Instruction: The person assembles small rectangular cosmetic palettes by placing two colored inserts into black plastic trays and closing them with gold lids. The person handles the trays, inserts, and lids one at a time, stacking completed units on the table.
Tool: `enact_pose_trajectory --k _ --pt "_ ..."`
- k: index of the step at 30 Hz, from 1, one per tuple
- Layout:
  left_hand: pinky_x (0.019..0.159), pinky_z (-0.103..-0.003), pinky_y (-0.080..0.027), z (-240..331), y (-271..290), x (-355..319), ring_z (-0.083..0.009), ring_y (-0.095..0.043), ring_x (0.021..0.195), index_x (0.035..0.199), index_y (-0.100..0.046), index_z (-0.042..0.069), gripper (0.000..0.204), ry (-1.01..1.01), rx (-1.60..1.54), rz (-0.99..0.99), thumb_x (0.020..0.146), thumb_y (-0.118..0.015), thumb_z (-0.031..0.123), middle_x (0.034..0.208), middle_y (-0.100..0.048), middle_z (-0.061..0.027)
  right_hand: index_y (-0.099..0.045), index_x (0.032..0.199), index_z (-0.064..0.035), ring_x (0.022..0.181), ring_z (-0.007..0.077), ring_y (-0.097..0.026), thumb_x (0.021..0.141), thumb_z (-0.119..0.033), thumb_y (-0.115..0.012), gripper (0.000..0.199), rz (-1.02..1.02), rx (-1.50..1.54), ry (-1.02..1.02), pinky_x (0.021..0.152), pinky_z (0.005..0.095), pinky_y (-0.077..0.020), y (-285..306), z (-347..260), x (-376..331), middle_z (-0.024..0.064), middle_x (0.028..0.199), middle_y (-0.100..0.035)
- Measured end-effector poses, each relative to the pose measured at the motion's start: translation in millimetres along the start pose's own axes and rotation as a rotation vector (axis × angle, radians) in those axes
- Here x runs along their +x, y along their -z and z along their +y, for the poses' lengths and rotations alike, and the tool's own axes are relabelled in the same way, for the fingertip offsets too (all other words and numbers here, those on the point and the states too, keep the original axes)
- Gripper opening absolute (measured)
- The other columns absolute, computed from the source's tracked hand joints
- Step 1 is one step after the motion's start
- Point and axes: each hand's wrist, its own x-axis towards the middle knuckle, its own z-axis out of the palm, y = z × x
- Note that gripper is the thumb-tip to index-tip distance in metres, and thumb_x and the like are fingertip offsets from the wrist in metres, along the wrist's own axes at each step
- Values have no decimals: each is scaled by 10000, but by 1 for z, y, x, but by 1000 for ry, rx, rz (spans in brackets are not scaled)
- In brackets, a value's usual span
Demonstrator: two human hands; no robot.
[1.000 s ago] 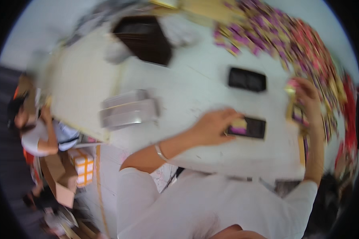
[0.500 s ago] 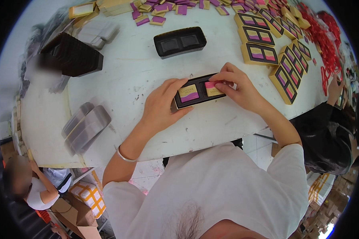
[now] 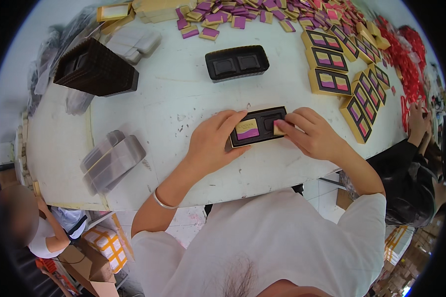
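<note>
Nearest the body, the left hand (image 3: pixel 214 141) lies curled against the left end of a small black two-pocket tray (image 3: pixel 259 126), its fingers bent over the tray's edge and pressing it to the white counter (image 3: pixel 173 99). The tray is thin moulded plastic, rectangular with rounded corners, and it sits near the counter's front edge. Its left pocket carries a flat square packet (image 3: pixel 247 129), glossy, gold above and purple below. The right hand (image 3: pixel 309 133) pinches a second gold and pink packet (image 3: pixel 278 127) at the tray's right pocket; the fingertips cover most of it, so how far it sits in the pocket cannot be told.

To the left, a stack of clear plastic lids (image 3: pixel 111 159) lies close to the counter's rounded front edge, with bare scuffed surface between it and the hands. Farther back an empty black tray (image 3: pixel 237 62) stands alone in open room. At the right, gold boxes (image 3: pixel 329 81) with filled trays lie in a curving row toward the rim. At the far left a tall stack of black trays (image 3: pixel 96 68) lies tilted beside more clear lids, blurred by the lens. Along the far edge, loose purple and gold packets (image 3: pixel 243 15) are heaped, cut off by the picture's rim. At the far right another person's hands (image 3: pixel 418 123) work among red items, hard to make out.
</note>
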Motion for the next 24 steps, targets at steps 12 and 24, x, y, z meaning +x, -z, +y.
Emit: enact_pose_trajectory --k 12,24 --pt "719 -360 -494 0 -2 0 -283 -597 887 1227 -526 96 675 -34 -15 57 627 -814 210 1086 -581 -99 -573 630 -56 601 238 -529 757 -369 -694 359 -390 -22 -353 537 361 -403 -1 -30 63 55 575 -525" --pt "726 -354 -494 1 1 -1 -277 -597 901 1230 -520 103 665 33 -22 -9 638 -808 199 1109 -573 -91 -646 1050 -43 933 282 -533 692 -30 -733 368 -62 343 -173 780 366 -465 -8 -8 11 112 1085 -557"
